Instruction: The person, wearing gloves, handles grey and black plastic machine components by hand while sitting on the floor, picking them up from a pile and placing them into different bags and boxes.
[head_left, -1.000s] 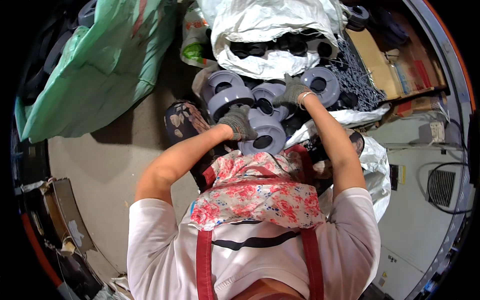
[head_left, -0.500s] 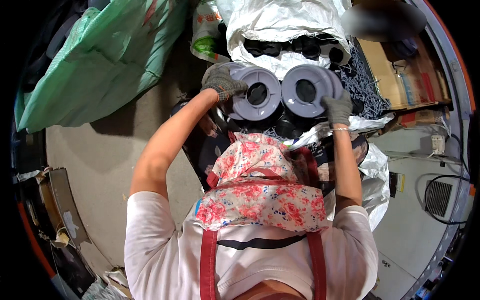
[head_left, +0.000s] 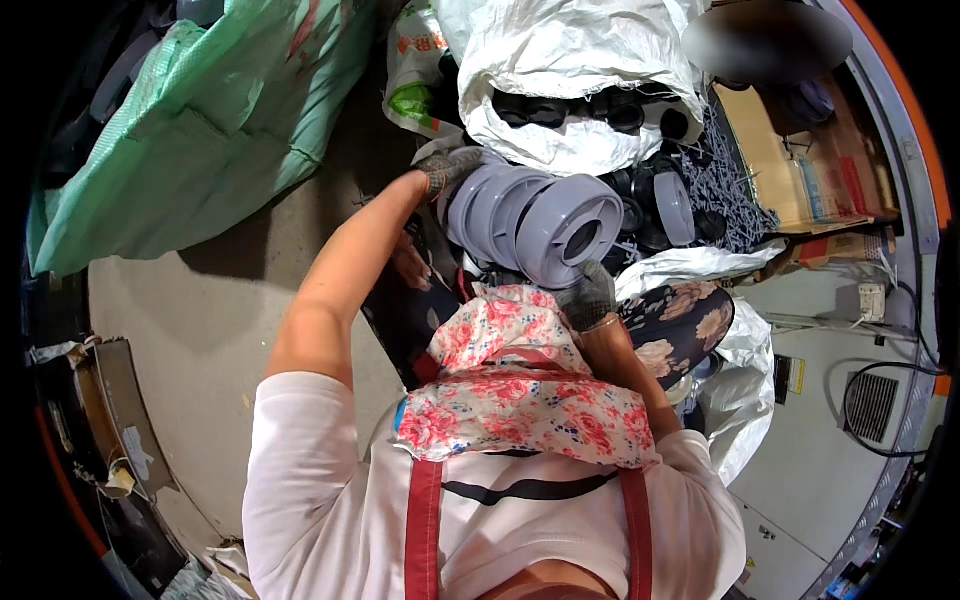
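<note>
A row of grey plastic flanged rings (head_left: 568, 230), pressed together on their sides, lies across my lap area, just beyond the floral apron (head_left: 520, 410). My gloved left hand (head_left: 448, 168) grips the far left end of the row. At the near right end, my gloved right hand (head_left: 588, 297) holds the rim of the last ring, fingers closed and partly hidden. A black round centre shows inside that ring. One separate grey ring (head_left: 674, 208) rests among black round parts to the right, touched by neither hand.
A white woven sack (head_left: 580, 50) holding black round parts (head_left: 615, 110) lies beyond my hands. Thin grey plastic pieces (head_left: 715, 170) are heaped at the right, beside a cardboard box (head_left: 770, 150). A large green sack (head_left: 210, 130) stands at the left.
Two stacks held side by side now form one tilted row. My right hand has moved left and nearer to me. One grey ring now sits apart at the right.
</note>
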